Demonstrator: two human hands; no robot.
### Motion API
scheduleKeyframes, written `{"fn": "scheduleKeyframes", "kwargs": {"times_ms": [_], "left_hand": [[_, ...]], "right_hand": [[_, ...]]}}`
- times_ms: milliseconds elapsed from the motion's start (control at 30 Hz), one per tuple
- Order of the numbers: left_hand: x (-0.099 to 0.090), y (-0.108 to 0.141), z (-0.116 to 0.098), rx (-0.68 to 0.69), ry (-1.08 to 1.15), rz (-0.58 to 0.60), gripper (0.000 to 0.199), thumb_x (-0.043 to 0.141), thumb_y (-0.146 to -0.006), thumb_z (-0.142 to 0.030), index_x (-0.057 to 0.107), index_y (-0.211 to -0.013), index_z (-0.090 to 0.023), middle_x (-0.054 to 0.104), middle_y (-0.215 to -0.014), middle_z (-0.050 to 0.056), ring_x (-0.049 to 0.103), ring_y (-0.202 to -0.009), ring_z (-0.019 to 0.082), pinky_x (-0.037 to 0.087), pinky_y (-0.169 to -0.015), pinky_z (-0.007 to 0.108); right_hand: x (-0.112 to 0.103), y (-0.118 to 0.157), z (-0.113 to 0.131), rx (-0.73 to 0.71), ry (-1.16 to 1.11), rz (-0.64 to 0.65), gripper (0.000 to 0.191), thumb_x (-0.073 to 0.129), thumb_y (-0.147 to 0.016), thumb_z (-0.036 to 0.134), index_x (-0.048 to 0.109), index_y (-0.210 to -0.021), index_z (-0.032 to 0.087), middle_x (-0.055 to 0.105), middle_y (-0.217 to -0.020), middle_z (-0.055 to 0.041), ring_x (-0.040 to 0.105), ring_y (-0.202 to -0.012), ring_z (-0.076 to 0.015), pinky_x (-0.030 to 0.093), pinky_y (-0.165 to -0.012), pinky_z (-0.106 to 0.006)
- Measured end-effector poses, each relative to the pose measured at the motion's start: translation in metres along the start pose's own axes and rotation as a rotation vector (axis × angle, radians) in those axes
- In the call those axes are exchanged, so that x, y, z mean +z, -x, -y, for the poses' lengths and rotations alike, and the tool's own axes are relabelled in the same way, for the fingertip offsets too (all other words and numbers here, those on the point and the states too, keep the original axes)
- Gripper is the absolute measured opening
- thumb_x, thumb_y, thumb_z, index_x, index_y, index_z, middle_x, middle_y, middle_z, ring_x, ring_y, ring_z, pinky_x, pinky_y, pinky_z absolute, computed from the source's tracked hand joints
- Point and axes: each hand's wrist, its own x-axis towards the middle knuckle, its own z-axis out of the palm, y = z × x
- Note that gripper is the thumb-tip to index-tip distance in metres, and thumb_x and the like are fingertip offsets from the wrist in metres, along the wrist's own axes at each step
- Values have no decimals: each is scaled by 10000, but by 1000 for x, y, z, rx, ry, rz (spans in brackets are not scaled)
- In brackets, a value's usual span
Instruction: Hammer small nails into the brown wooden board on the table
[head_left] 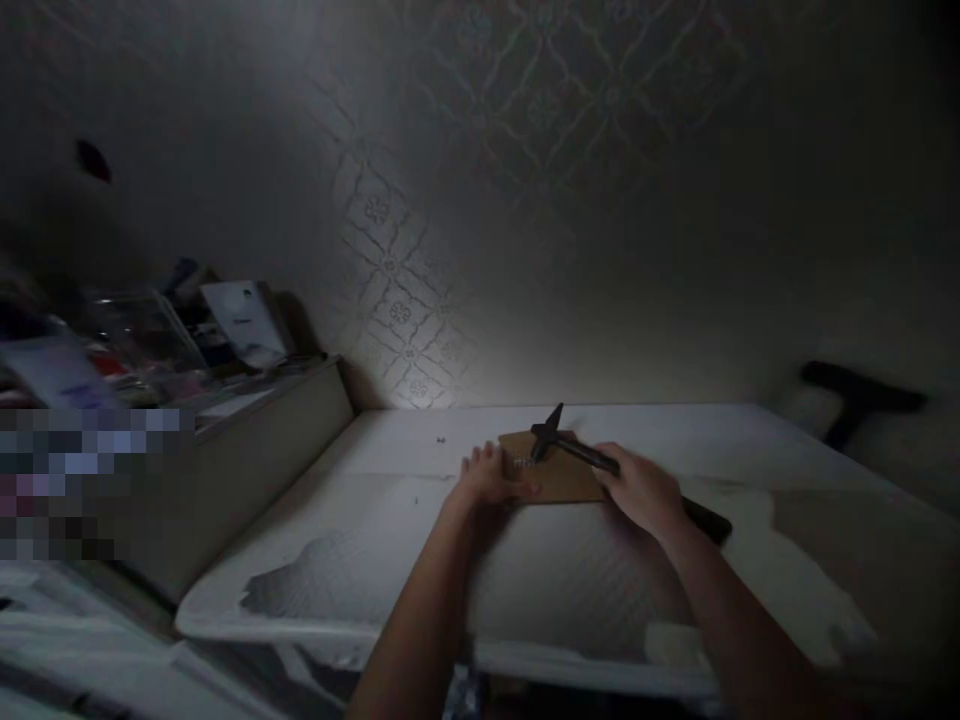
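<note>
A flat brown board lies on the white table, with a short row of small nails standing near its left part. My left hand rests on the board's left edge, fingers apart, the thumb reaching over the surface below the nails. In my right hand is a dark hammer, gripped by its handle. The hammer's head is over the board, close to the nails; whether it touches them I cannot tell. The end of the handle sticks out past my right wrist.
Small bits lie on the table left of the board. A raised cabinet at the left bears boxes and clutter. A patterned wall stands behind. At the far right is a dark T-shaped object.
</note>
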Motion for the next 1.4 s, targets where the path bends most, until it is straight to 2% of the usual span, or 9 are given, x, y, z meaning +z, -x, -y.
{"fn": "scheduleKeyframes", "kwargs": {"times_ms": [633,1067,1400], "left_hand": [[0,0,0,15,-13,-11,1068,474,-624,-772,164,-1420,-132,87,-1514,175,79,-1382,355,120,-1095,506],[-1,0,-1,0,-8,2,1080,481,-636,-753,133,-1434,-114,67,-1515,177,48,-1383,358,109,-1100,501],[0,0,-1,7,-3,-17,1043,483,-645,-743,167,-1424,-126,86,-1513,176,65,-1383,356,126,-1096,504]], "right_hand": [[1,-1,-1,2,7,27,322,490,-845,282,548,-1161,282,673,-1013,-29,615,-897,-215,396,-673,-285],[2,-1,-2,-10,3,4,319,493,-841,280,558,-1153,292,677,-1008,-27,621,-884,-216,392,-666,-282],[3,0,-2,-21,-4,-46,300,509,-839,291,572,-1132,287,687,-960,-30,628,-835,-211,382,-628,-276]]}}
